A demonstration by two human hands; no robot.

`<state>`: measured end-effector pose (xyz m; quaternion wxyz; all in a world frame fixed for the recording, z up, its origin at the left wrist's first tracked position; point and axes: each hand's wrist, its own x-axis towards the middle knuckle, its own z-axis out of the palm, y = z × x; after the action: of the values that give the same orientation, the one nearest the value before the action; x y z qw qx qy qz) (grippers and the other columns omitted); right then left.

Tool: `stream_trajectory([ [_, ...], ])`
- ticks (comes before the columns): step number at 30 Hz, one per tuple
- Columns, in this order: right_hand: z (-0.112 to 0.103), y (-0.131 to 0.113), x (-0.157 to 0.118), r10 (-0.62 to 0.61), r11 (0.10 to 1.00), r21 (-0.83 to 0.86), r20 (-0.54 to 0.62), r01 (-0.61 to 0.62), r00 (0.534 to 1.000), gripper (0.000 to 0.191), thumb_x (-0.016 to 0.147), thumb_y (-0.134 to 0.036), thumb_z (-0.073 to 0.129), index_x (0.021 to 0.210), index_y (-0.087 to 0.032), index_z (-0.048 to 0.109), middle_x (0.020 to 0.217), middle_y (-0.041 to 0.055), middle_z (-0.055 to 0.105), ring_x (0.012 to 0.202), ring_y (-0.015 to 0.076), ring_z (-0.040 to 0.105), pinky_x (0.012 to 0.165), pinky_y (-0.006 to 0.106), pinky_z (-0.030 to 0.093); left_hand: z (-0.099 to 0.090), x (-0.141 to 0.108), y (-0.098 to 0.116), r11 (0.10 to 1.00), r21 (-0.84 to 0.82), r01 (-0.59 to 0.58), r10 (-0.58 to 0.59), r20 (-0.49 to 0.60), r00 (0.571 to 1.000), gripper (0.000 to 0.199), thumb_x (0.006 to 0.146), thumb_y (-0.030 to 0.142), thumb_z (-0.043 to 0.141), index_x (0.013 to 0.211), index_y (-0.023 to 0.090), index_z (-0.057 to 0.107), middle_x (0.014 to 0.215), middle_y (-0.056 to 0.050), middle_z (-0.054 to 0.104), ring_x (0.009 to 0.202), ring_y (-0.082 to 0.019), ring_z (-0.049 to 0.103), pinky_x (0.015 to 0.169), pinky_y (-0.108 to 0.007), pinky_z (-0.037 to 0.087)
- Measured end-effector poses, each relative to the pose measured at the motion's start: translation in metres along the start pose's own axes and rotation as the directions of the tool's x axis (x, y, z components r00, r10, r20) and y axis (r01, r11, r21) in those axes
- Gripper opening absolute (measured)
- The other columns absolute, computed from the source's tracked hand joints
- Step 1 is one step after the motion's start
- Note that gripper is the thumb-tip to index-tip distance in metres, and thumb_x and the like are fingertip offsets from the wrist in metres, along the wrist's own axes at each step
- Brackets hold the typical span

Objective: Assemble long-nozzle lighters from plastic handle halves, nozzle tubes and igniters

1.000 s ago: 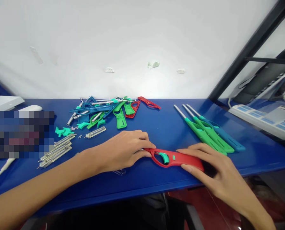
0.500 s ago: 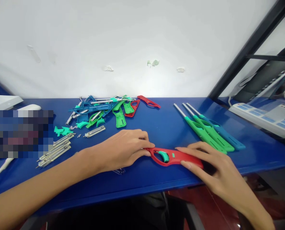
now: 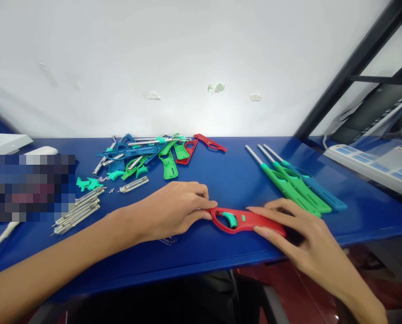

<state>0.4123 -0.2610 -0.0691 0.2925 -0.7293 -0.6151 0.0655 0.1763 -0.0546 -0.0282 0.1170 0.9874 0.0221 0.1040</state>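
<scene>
Red lighter (image 3: 253, 221) crosswise, trigger end (image 3: 231, 220) leftward

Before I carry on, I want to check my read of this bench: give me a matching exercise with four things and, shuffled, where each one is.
Things:
1. Red lighter body
2. Three long lighters
3. Group of clear slim pieces
4. Pile of mixed coloured parts

Places:
A. Side by side, beyond the right hand
B. Near the wall, left of centre
C. In the grip of both the left hand and the right
D. At the left, beyond the left forearm

Pairs: 1-C, 2-A, 3-D, 4-B
</scene>
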Motion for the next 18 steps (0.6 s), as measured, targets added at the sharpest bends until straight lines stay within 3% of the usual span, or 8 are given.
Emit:
stream_trajectory([
  [10,0.0014,-0.0009,-0.0005,0.006,1.000,-0.010,0.006,-0.006,1.000,0.027,0.102,-0.056,0.060,0.125,-0.050,0.071,0.128,-0.0028,0.066,0.114,0.0222,0.067,0.101,0.040,0.051,-0.0004,-0.0023,-0.0012,0.995,0.055,-0.080,0.081,-0.017,0.997,0.031,0.108,0.026,0.052,0.127,0.017,0.075,0.112,-0.011,0.073,0.096,-0.023,0.071,0.085,-0.034,0.055],
  [18,0.0006,-0.0013,-0.0001,-0.015,1.000,0.009,-0.003,0.015,1.000,0.031,0.101,-0.055,0.062,0.129,-0.046,0.071,0.127,0.0000,0.067,0.113,0.0234,0.067,0.099,0.040,0.052,0.0011,-0.0021,0.0004,0.999,-0.044,-0.004,0.003,-0.020,1.000,0.026,0.104,0.020,0.061,0.124,0.018,0.077,0.112,-0.007,0.073,0.095,-0.021,0.071,0.084,-0.032,0.054],
])
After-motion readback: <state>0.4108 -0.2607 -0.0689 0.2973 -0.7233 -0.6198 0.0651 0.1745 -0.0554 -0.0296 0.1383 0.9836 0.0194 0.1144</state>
